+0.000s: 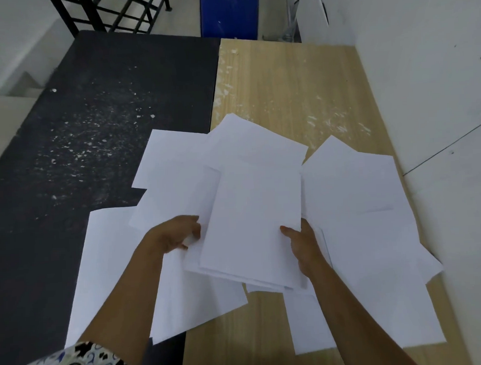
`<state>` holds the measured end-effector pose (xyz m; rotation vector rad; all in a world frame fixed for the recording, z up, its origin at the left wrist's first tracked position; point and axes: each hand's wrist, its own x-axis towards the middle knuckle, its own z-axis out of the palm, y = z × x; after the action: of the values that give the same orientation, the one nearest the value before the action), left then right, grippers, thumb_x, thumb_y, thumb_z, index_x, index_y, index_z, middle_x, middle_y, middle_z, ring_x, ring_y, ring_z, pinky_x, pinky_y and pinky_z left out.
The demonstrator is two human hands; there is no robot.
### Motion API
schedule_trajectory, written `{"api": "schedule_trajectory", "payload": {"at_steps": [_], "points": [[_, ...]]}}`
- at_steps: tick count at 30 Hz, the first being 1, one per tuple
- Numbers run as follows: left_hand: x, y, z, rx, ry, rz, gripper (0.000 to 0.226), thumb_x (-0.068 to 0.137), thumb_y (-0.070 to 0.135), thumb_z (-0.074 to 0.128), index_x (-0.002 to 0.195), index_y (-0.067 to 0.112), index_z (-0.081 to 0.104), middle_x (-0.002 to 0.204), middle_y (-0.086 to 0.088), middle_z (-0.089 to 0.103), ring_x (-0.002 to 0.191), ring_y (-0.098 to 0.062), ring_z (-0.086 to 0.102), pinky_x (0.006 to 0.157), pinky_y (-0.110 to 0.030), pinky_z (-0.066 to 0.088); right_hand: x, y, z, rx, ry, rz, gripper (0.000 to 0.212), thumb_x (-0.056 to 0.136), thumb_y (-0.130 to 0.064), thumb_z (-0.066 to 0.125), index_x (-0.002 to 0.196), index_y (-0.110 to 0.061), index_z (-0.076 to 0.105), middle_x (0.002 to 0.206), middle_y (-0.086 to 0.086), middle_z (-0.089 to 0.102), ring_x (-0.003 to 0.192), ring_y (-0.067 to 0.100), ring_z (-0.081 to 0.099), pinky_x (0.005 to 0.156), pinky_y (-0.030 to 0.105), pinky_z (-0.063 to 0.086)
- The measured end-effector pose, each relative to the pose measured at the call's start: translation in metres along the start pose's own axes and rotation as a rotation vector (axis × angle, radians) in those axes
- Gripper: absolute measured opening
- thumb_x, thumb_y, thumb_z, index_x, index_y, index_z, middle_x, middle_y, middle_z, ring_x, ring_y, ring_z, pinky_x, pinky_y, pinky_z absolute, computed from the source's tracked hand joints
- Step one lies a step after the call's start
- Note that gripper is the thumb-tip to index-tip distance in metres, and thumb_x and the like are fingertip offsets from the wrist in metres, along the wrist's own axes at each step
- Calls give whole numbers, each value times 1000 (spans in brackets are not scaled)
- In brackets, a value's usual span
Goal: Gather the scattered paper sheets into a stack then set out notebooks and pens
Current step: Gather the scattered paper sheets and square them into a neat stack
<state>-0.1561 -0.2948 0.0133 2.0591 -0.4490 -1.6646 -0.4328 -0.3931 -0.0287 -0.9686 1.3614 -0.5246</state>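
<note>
Several white paper sheets [366, 193] lie scattered and overlapping across the seam of two tables. A small bundle of sheets [252, 226] is lifted a little above the rest. My right hand [305, 248] grips the bundle's right edge, thumb on top and fingers under it. My left hand [175, 235] is at the bundle's left edge, fingers curled round the edge of a sheet there. No notebooks or pens are in view.
A black speckled table [87, 120] is on the left and a light wooden table [293, 91] on the right. A white wall [427, 77] runs along the right side. A blue chair [228, 14] and a black metal frame [110, 11] stand beyond the far edge.
</note>
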Motion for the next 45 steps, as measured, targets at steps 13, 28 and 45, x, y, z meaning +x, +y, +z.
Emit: {"api": "schedule_trajectory", "payload": {"at_steps": [13, 28, 45], "points": [[-32, -48, 50, -130, 56, 390, 42, 92, 4, 60, 132, 15, 54, 122, -2, 65, 104, -20, 65, 84, -29, 53, -48, 26, -1, -319, -61, -56, 47, 90, -25, 65, 133, -17, 49, 122, -2, 60, 111, 18, 57, 95, 32, 47], [-24, -61, 56, -374, 568, 309, 38, 86, 23, 72, 119, 12, 58, 116, -10, 63, 103, -30, 63, 76, -28, 48, -59, 13, -13, -4, -138, 5, 37, 93, -16, 63, 130, -14, 56, 122, 5, 65, 110, 23, 62, 101, 45, 47], [-8, -35, 41, -750, 490, 144, 28, 90, 11, 66, 67, 10, 50, 73, -7, 61, 70, -23, 59, 63, -28, 50, -62, 39, -22, -118, -56, 53, 39, 93, -17, 62, 131, -12, 55, 118, 5, 63, 105, 22, 60, 99, 42, 47]]}}
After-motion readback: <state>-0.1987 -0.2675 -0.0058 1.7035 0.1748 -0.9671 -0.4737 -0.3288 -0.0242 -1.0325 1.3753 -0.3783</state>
